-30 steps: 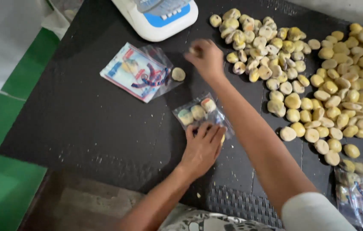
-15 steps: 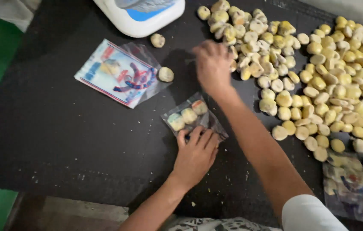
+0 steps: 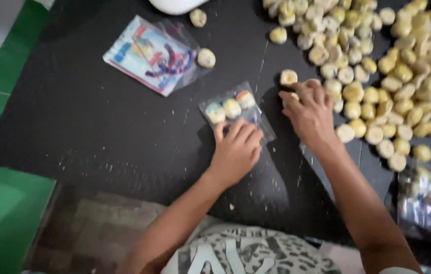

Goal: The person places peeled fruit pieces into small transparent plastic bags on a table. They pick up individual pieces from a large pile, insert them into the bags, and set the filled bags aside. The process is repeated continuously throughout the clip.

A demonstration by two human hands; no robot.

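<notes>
Hands working over a black rubber mat [image 3: 98, 132] covered in small round yellowish biscuits [image 3: 403, 76].

Left hand [image 3: 236, 149] is lying flat, fingers spread, pressing down the near end of a small clear plastic pouch [image 3: 235, 112] that's sitting mid-mat with 3 biscuits inside. Right hand [image 3: 311, 112] is curling over the edge of the big biscuit pile just beside the pouch, fingers touching 1 loose biscuit [image 3: 289, 77]; can't tell if it's actually gripping anything. Printed colourful flat packet [image 3: 147, 53] is lying further up the mat, well apart from both hands.
</notes>
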